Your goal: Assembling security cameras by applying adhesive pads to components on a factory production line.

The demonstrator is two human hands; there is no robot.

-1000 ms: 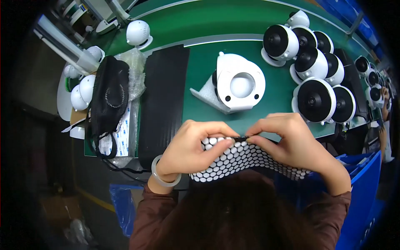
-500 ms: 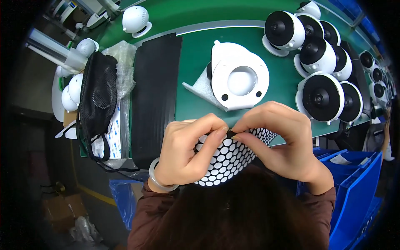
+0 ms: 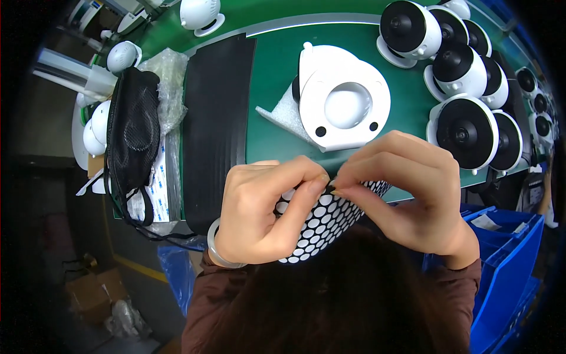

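A bent sheet of round stickers (image 3: 321,221), white dots on black, hangs between my hands below the bench's near edge. My left hand (image 3: 265,209) pinches its upper edge between thumb and forefinger. Close beside those fingertips, my right hand (image 3: 407,183) also pinches at the edge, by a small black patch; a loose dot there cannot be made out. Just beyond my hands lies a white device (image 3: 312,88), its ring-shaped base facing up with two black round pads on it. White foam (image 3: 286,118) sits under its left side.
Several white cameras with black fronts (image 3: 466,133) crowd the right of the green bench. A black mat (image 3: 217,130), a black mesh pouch (image 3: 134,124) and clear plastic wrap (image 3: 168,88) lie left. Blue bins (image 3: 501,259) stand at lower right, cartons (image 3: 97,295) on the floor.
The view has shifted slightly, so the bench things sit a little higher. My right hand has moved slightly up and right; both hands still pinch at the sheet's edge.
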